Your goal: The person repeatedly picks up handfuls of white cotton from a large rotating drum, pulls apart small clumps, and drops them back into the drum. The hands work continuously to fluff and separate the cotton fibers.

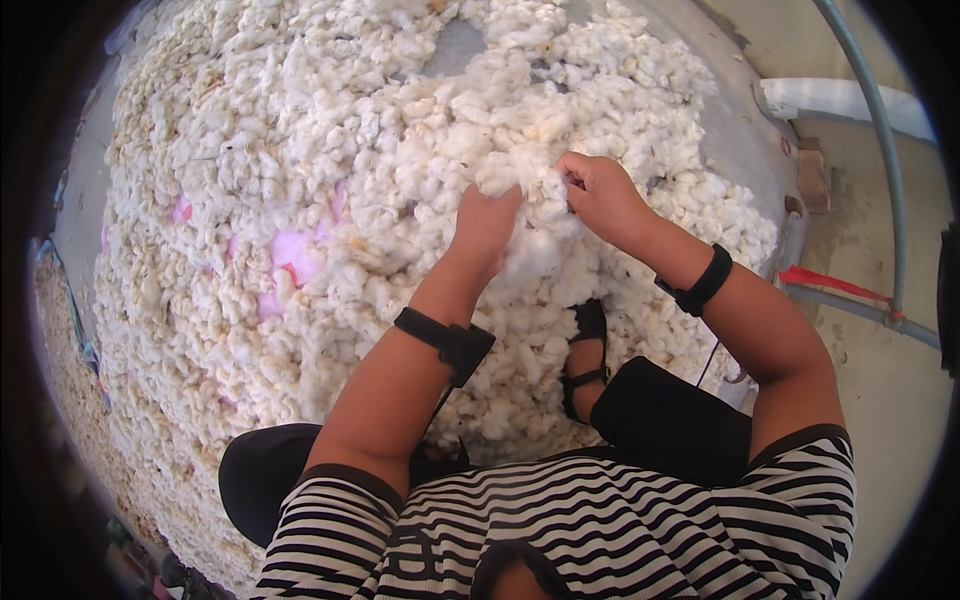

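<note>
Loose raw cotton (390,180) lies in a wide, lumpy layer before me and around my sandaled foot (586,360). My left hand (487,225) reaches into the cotton near the middle of the view, its fingertips hidden among the tufts, so its grip does not show. Just to the right, my right hand (600,195) has its fingers curled, thumb and forefinger pinched at a white tuft of cotton. The two hands are a short way apart, with cotton between them. Each wrist wears a black strap.
Pink and lilac patches (296,255) show through the cotton at left. Grey sheet (457,49) shows at the top. At right stand a curved metal pipe (885,150), a white roll or tube (847,101), a red cloth strip (840,283) and a brown block (814,176).
</note>
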Demonstrator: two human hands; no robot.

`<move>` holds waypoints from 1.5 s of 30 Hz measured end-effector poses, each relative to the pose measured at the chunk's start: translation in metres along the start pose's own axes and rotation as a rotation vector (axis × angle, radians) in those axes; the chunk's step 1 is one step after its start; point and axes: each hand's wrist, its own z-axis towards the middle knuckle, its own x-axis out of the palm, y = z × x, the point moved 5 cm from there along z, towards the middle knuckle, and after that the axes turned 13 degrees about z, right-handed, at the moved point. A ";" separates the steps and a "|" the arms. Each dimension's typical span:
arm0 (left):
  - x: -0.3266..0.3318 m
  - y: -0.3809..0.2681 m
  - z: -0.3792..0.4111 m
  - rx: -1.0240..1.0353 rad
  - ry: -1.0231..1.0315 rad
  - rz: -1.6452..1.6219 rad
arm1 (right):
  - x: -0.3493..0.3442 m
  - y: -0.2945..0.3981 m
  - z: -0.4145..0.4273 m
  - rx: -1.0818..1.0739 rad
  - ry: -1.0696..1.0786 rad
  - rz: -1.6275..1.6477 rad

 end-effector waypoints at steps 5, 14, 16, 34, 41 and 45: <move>0.000 -0.004 0.000 -0.015 0.044 -0.034 | -0.014 -0.004 0.014 -0.033 -0.069 -0.041; -0.032 -0.053 -0.007 0.412 -0.236 0.999 | -0.088 -0.086 -0.074 0.042 0.198 -0.332; -0.038 -0.046 -0.002 0.278 -0.038 1.099 | -0.075 -0.102 -0.095 0.050 0.210 -0.313; -0.028 0.030 -0.005 0.344 0.036 1.743 | 0.015 -0.160 -0.016 0.215 0.117 -0.455; -0.027 0.008 0.006 0.298 0.036 1.313 | -0.011 -0.155 -0.023 0.192 -0.021 0.373; -0.009 -0.033 -0.021 0.084 0.060 0.787 | -0.047 -0.107 -0.034 0.147 0.078 0.950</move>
